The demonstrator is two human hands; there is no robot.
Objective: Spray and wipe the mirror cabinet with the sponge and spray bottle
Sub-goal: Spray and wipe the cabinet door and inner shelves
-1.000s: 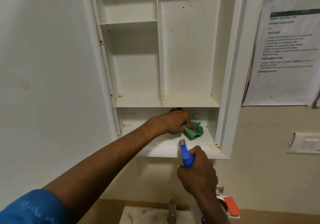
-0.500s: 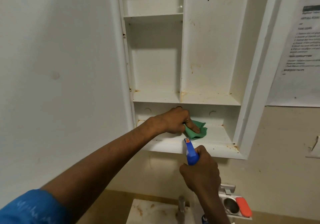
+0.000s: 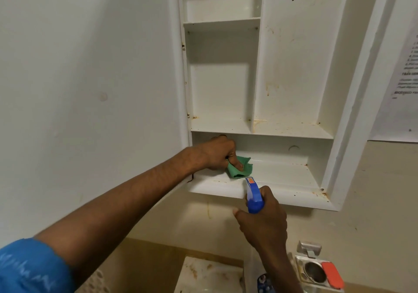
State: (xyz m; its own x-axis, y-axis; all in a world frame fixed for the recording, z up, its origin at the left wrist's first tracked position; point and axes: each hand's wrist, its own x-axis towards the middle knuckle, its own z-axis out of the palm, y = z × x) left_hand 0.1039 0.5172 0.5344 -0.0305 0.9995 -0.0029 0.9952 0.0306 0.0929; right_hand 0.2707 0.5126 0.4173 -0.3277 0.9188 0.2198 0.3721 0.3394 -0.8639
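The white mirror cabinet hangs open on the wall, its shelves bare and rust-stained. My left hand reaches into the left end of the bottom compartment and pinches a green sponge cloth against the bottom shelf. My right hand grips a spray bottle below the cabinet's front edge; its blue trigger head with an orange nozzle points up at the shelf. The bottle's body is mostly hidden behind my hand and wrist.
The open cabinet door fills the left side. A printed sheet is taped to the wall at right. Below are a stained white sink and a soap dish with an orange bar.
My left hand has slid the green cloth leftward along the bottom shelf toward the hinge side. My right hand keeps the bottle just below the shelf edge. The view shifted left.
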